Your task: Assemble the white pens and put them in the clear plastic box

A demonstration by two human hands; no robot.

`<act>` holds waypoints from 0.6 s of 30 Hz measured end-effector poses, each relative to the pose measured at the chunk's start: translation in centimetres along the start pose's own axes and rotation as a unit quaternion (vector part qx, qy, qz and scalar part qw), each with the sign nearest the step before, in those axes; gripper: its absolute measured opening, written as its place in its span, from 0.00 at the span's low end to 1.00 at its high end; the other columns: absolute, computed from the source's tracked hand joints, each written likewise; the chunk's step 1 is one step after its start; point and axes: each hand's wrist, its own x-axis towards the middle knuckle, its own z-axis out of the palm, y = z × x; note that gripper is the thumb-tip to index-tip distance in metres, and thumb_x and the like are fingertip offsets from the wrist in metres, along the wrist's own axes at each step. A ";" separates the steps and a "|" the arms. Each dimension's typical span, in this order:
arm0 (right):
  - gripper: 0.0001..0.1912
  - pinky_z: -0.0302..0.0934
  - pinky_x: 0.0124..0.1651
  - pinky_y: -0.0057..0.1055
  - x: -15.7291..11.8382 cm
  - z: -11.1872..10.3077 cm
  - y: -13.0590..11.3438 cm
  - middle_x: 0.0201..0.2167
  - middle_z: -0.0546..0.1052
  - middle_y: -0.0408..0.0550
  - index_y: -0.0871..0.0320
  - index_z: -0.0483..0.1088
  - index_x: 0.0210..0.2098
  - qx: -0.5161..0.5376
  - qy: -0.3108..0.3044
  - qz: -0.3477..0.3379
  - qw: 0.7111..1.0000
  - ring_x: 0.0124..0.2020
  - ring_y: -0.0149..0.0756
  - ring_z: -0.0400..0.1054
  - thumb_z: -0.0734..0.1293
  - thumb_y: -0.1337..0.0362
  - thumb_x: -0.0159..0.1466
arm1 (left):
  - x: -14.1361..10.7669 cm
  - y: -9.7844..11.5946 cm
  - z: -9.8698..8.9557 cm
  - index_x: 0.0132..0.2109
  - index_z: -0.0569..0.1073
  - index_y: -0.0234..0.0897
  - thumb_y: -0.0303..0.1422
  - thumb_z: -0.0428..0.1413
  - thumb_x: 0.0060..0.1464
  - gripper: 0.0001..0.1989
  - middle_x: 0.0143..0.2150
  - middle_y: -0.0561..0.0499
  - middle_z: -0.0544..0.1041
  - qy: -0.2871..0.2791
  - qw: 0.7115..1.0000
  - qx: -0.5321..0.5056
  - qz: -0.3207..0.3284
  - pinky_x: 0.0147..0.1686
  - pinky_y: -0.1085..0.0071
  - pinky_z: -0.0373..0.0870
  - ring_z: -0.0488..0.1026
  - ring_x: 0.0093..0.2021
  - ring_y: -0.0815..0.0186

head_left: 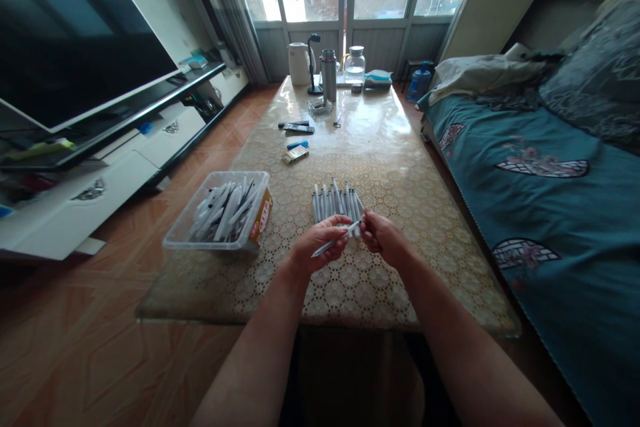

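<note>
My left hand [323, 243] is closed around a slim whitish pen [323, 250], which slants from lower left to upper right. At the pen's dark upper end, the fingertips of my right hand [381, 233] are pinched together; whether a separate small part is between them is hidden. Just beyond both hands lies a row of several similar pens [325, 200], side by side with their dark ends pointing away from me. To the left, a clear plastic box [173, 240] holds a jumbled heap of whitish pens or pen parts [230, 210].
The long table [280, 293] has a patterned cover. Farther along it are a cigarette pack [296, 154], a remote control [299, 129], a glass ashtray [320, 105], a thermos [329, 77], a kettle [300, 63] and a glass jug [355, 67]. A bed [540, 213] stands on the right.
</note>
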 end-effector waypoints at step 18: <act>0.18 0.35 0.14 0.22 0.5 1.3 1.9 0.15 0.57 0.33 0.56 0.56 0.24 0.087 0.005 -0.061 0.994 0.12 0.20 0.42 0.68 0.54 0.56 | 1.7 -1.4 1.0 0.35 0.74 0.32 0.36 0.60 0.51 0.10 0.37 0.46 0.78 0.250 0.939 0.000 0.234 0.36 0.71 0.72 0.76 0.34 0.68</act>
